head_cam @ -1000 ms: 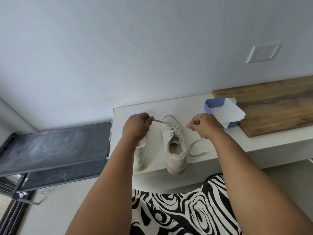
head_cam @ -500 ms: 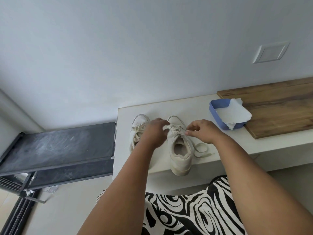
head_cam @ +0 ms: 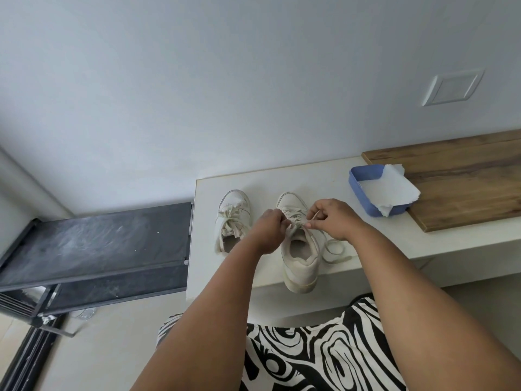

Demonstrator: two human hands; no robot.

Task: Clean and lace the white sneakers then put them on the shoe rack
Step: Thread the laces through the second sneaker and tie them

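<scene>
White sneaker on the ledge, heel over the edge — left hand and right hand each pinch its lace; second sneaker just left.

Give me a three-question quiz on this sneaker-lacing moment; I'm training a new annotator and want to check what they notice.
1. True or false: both hands, left hand and right hand, work at the laces of the right sneaker.
2. What lies in the blue tray? A) a brush B) a torn paper sheet C) a sponge
3. Fill in: the left sneaker stands on the white ____, untouched.

Key: 1 true; 2 B; 3 ledge.
</scene>
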